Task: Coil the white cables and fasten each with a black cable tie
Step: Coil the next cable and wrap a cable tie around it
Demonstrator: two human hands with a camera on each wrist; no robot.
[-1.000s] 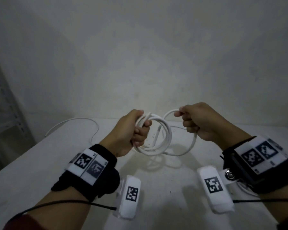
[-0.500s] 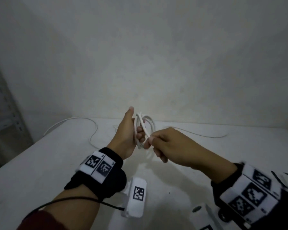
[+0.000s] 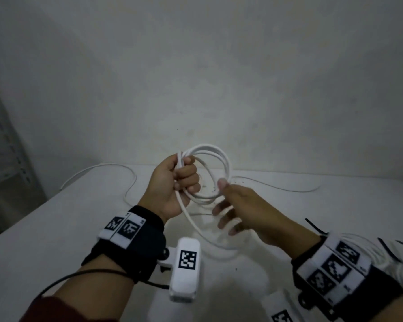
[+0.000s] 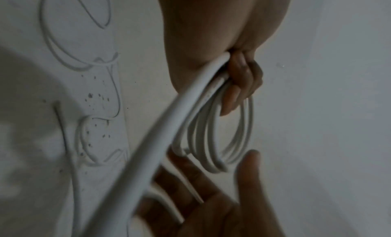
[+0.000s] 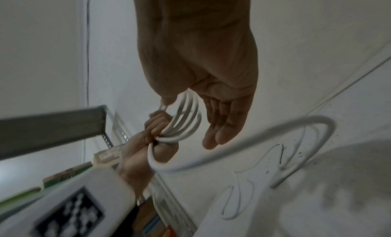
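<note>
Gripping the cable coil (image 3: 209, 173), the left hand (image 3: 172, 182) stays clenched—right hand (image 3: 247, 212) spread; right-wrist view alone shows shelving (image 5: 52, 125).

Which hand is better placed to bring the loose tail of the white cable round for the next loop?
Right. The right hand is open beside the coil of white round cable, and the loose tail runs just under its fingers. The left hand grips the coil.
</note>
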